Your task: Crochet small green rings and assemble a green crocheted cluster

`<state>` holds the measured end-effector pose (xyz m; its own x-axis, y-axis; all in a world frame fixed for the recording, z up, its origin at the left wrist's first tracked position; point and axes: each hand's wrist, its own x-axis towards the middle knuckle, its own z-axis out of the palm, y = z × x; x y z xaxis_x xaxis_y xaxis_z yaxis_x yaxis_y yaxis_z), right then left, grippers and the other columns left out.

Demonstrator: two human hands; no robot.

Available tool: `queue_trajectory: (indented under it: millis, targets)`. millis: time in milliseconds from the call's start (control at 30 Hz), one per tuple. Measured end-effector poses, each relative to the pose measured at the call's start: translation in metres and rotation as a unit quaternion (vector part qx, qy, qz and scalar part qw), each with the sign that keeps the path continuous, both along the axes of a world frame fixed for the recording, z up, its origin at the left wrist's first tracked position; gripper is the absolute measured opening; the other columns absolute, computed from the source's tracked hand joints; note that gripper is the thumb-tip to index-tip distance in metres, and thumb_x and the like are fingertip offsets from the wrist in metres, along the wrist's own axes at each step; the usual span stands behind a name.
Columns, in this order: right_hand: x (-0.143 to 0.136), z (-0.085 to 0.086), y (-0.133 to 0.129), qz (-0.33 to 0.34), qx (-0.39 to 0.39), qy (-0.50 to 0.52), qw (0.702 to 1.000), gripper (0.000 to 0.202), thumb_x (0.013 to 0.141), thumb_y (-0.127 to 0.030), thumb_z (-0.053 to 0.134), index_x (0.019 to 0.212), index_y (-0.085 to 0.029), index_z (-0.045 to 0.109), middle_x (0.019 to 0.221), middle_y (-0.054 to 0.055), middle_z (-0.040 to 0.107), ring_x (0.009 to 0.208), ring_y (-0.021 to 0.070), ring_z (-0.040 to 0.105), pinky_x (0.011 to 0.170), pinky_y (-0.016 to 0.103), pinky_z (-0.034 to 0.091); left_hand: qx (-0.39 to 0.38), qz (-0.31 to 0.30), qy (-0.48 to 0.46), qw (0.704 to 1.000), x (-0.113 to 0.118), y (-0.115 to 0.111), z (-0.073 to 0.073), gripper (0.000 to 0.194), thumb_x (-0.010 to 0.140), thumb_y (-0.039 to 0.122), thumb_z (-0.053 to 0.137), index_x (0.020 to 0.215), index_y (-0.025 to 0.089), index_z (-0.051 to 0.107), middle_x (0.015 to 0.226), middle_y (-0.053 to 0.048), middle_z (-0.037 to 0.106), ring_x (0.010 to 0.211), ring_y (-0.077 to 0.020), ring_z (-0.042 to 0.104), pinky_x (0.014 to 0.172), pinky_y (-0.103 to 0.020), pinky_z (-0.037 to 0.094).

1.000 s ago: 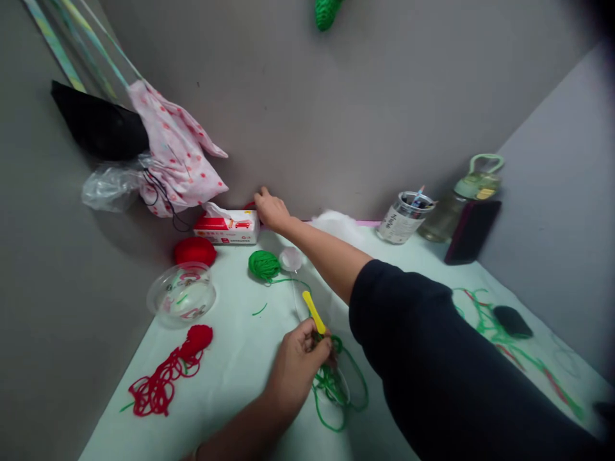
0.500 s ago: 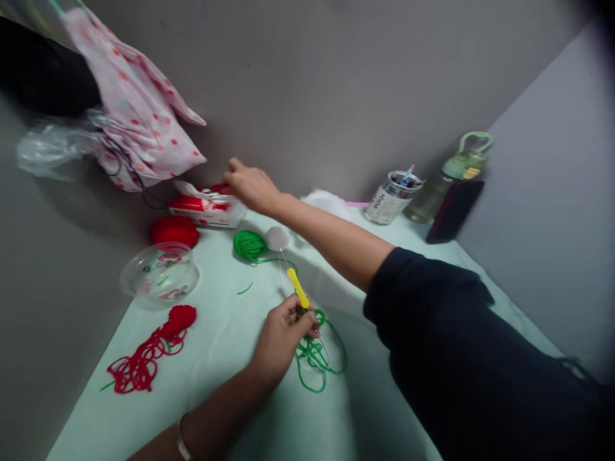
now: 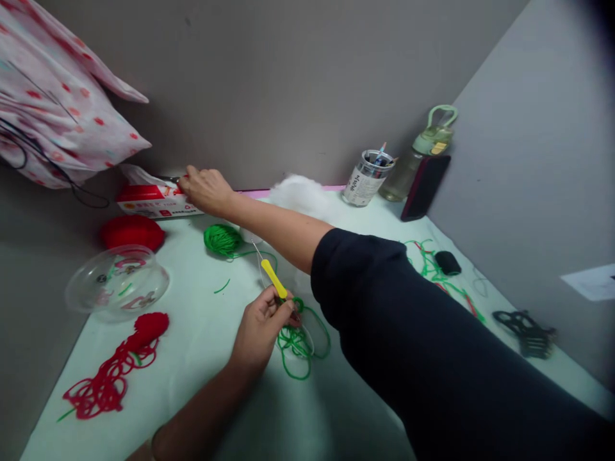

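My left hand (image 3: 262,323) is closed around a yellow-handled crochet hook (image 3: 273,278), its metal tip pointing up and away. Green yarn (image 3: 295,346) is pinched there too and trails in loose loops below the fingers. At the back left, my right hand (image 3: 206,190) reaches over the tissue box (image 3: 144,203), fingers closed. A dark, narrow metal piece with some red by the fingertips looks like scissors (image 3: 169,180), mostly hidden. A ball of green yarn (image 3: 221,240) lies under my right forearm, beside a partly covered white round object (image 3: 250,235).
Left: a red yarn ball (image 3: 132,233), a clear plastic bowl (image 3: 120,282) and tangled red yarn (image 3: 108,378). Back: white stuffing (image 3: 298,192), a pen tin (image 3: 365,182), a bottle (image 3: 401,173) and a phone (image 3: 426,187). Right: yarn scraps (image 3: 432,266) and a black hair claw (image 3: 526,333).
The view has swung to the right, bringing the table's right side into sight. My right hand has come down onto the tissue box and closed there. My left hand keeps holding the hook.
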<state>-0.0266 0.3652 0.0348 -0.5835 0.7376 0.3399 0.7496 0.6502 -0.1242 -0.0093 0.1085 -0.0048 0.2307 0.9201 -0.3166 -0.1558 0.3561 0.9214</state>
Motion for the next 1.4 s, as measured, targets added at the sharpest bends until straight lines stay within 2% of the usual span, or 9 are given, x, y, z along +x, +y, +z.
queue_trajectory:
  millis: [267,433,600,733,867,1033,1100,1233,1400]
  targets:
    - [0.046,0.031,-0.059,0.005,-0.015,0.016,1.0,0.044,0.095,-0.049,0.057,0.127,-0.017,0.057,0.133,0.005,0.062,0.103,0.0143,0.066,0.073,0.025,0.037,0.006,0.012,-0.023,1.0,-0.002,-0.003,-0.003,0.031,0.076,0.04,0.079,0.089,0.015,0.067,0.077,-0.001,0.066,0.07,-0.0149,0.065,0.068,-0.027,0.058]
    - [0.13,0.055,-0.156,0.018,-0.162,0.152,0.975,0.022,0.1,-0.029,0.052,0.095,-0.016,0.069,0.086,0.0,0.069,0.073,0.0112,0.055,0.067,0.026,0.034,0.031,-0.006,-0.026,0.999,-0.004,-0.008,0.004,0.028,0.08,0.039,0.077,0.09,0.015,0.067,0.083,-0.002,0.069,0.074,-0.015,0.068,0.071,-0.026,0.058]
    - [0.201,0.04,-0.254,-0.057,-0.342,0.261,0.901,0.02,0.095,-0.035,0.06,0.088,-0.017,0.065,0.073,-0.002,0.06,0.066,0.0104,0.049,0.062,0.025,0.036,0.051,-0.057,-0.011,0.997,0.001,-0.018,0.018,0.026,0.083,0.039,0.074,0.094,0.016,0.068,0.085,-0.001,0.07,0.075,-0.0153,0.069,0.072,-0.026,0.057]
    - [0.218,0.021,-0.302,-0.108,-0.427,0.302,0.845,0.022,0.093,-0.037,0.063,0.085,-0.017,0.067,0.07,-0.002,0.06,0.063,0.0106,0.047,0.058,0.024,0.035,0.06,-0.094,0.02,0.994,0.01,-0.029,0.022,0.02,0.084,0.035,0.071,0.092,0.016,0.069,0.085,-0.001,0.07,0.073,-0.0149,0.068,0.072,-0.025,0.056]
    - [0.215,0.007,-0.319,-0.119,-0.425,0.34,0.83,0.017,0.092,-0.029,0.06,0.082,-0.017,0.067,0.071,0.0,0.062,0.064,0.0112,0.051,0.06,0.024,0.039,0.06,-0.105,0.041,0.992,0.016,-0.035,0.022,0.016,0.08,0.03,0.073,0.085,0.016,0.068,0.078,-0.001,0.07,0.072,-0.0147,0.069,0.07,-0.024,0.055]
    - [0.208,-0.005,-0.322,-0.131,-0.316,0.329,0.88,0.012,0.085,-0.022,0.059,0.074,-0.017,0.06,0.071,0.0,0.059,0.064,0.0109,0.049,0.061,0.025,0.038,0.056,-0.096,0.057,0.992,0.016,-0.034,0.017,0.016,0.078,0.029,0.075,0.083,0.016,0.067,0.071,0.001,0.068,0.065,-0.0134,0.068,0.067,-0.023,0.055]
    - [0.207,-0.007,-0.32,-0.147,-0.347,0.361,0.853,0.014,0.085,-0.025,0.059,0.072,-0.018,0.057,0.067,-0.002,0.056,0.061,0.0102,0.047,0.058,0.024,0.036,0.043,-0.097,0.05,0.993,0.016,-0.032,0.014,0.018,0.078,0.03,0.077,0.083,0.015,0.068,0.072,0.001,0.07,0.066,-0.0136,0.069,0.067,-0.023,0.056]
    - [0.207,-0.008,-0.312,-0.153,-0.479,0.46,0.732,0.017,0.084,-0.031,0.061,0.074,-0.017,0.059,0.063,-0.003,0.056,0.056,0.0093,0.048,0.055,0.023,0.037,-0.007,-0.109,-0.013,0.994,0.014,-0.028,0.01,0.026,0.08,0.036,0.078,0.092,0.014,0.071,0.087,-0.003,0.076,0.069,-0.0144,0.072,0.074,-0.026,0.06]
    - [0.211,-0.006,-0.309,-0.147,-0.492,0.503,0.695,0.015,0.082,-0.028,0.066,0.075,-0.016,0.061,0.064,-0.003,0.058,0.055,0.0084,0.052,0.056,0.023,0.039,-0.027,-0.096,-0.055,0.994,0.013,-0.026,0.009,0.029,0.083,0.038,0.078,0.097,0.013,0.073,0.088,-0.005,0.076,0.073,-0.0151,0.073,0.077,-0.027,0.061]
